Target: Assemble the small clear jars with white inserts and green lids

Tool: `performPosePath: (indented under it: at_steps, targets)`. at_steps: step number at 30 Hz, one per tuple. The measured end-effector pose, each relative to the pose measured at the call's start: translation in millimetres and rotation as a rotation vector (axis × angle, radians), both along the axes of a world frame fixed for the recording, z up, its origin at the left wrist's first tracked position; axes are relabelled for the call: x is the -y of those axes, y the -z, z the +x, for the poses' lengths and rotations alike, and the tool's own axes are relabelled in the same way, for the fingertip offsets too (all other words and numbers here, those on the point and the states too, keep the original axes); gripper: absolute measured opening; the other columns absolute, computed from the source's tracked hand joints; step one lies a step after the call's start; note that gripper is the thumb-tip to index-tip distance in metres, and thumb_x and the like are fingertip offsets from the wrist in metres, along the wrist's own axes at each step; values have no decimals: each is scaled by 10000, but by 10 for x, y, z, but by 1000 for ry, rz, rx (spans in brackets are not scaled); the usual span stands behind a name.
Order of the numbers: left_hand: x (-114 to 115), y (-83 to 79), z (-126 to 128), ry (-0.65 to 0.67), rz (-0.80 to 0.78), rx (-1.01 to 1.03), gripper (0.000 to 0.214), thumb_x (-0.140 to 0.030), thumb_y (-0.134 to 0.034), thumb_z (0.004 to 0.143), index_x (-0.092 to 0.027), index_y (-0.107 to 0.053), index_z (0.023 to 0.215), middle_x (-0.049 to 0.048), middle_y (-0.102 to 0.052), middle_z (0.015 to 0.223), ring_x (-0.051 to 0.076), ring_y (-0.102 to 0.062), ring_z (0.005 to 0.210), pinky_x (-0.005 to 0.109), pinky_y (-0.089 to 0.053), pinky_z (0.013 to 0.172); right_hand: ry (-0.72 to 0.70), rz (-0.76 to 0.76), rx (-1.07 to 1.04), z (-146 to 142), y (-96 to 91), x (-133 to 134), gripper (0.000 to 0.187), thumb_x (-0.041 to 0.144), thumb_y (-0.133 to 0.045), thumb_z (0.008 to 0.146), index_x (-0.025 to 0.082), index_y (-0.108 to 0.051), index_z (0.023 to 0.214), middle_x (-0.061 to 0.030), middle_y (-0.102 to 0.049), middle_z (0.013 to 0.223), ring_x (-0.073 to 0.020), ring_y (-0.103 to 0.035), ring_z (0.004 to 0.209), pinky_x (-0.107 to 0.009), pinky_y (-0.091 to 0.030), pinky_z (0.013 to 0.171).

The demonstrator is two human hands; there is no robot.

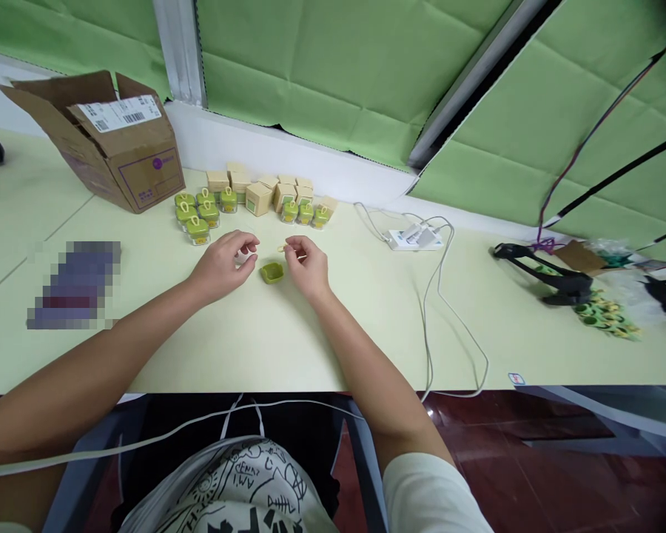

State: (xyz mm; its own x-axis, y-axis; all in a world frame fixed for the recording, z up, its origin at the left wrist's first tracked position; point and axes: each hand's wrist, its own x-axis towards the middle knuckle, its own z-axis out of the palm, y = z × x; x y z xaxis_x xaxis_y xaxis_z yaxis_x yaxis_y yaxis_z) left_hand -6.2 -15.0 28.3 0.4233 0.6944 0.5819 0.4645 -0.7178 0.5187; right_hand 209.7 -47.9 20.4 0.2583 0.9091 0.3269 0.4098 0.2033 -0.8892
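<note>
Watching right hand (309, 266) pinch tiny yellow loop (281, 249) | left hand (220, 265) curled, I can't tell if fingers hold anything | slack pinch could drop loop by green cap (272, 273)

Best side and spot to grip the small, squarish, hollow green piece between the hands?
I'd pinch the green piece by its left wall, from the left: it lies open side up, rim exposed, while the right hand holds a thin yellow loop.

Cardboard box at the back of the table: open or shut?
Open: the cardboard box has top flaps splayed apart, not folded shut. Its contents can't be seen.
</note>
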Motion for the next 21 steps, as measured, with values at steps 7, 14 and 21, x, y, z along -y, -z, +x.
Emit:
performPosePath:
  at_steps: [7, 14, 21]
  targets:
    - [-114, -27, -74, -141, -56, 46, 149, -285, -670, 894, -234, -616, 1023, 21, -654, 910, 186, -584, 800, 345, -502, 787, -15, -220, 209, 238, 136, -152, 147, 246, -612, 889, 254, -756, 913, -11, -763, 860, -202, -666, 809, -377, -539, 885]
    - [-122, -113, -106, -255, -126, 101, 352, -347, -689, 860, -238, -395, 700, -46, -404, 626, 138, -397, 593, 323, -347, 609, -80, -222, 295, 259, 128, -149, 167, 252, -588, 907, 248, -755, 890, -24, -771, 863, -201, -667, 821, -377, -529, 918]
    - [-235, -108, -103, -230, -337, 481, 624, -469, -749, 780, -245, -175, 682, -64, -181, 599, 99, -194, 545, 275, -263, 480, 164, -183, 25, 321, 42, -218, 211, 327, -695, 853, 258, -522, 754, 52, -562, 712, -143, -493, 655, -288, -439, 693]
